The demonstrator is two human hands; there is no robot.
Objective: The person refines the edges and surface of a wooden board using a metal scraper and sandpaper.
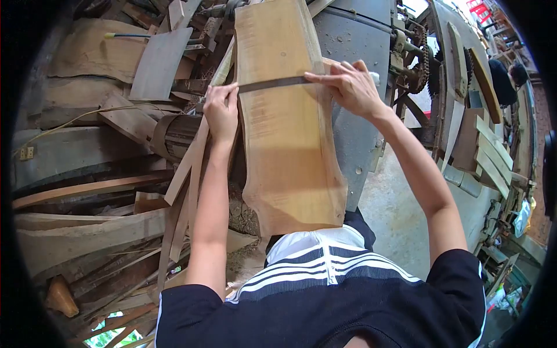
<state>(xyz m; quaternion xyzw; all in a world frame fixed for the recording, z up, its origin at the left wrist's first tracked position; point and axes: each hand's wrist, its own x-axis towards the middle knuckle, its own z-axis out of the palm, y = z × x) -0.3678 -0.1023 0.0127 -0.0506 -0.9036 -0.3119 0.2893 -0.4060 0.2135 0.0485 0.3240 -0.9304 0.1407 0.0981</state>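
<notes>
A long wooden board [287,139] with wavy natural edges lies lengthwise in front of me, its near end close to my waist. Across its upper part runs a narrow, dark, flat metal strip [271,84]. My left hand [221,110] is closed around the strip's left end, just past the board's left edge, with the thumb against it. At the other end my right hand [351,87] pinches the strip near the board's right edge, its remaining fingers loosely curled. Both arms reach forward over the sides of the board.
A grey metal machine table [354,46] stands under and right of the board. An electric motor [177,136] and piled planks [93,232] crowd the left. Chain and sprocket gear [419,55] shows at the upper right, near leaning wood offcuts [490,151]. Concrete floor [400,197] lies at right.
</notes>
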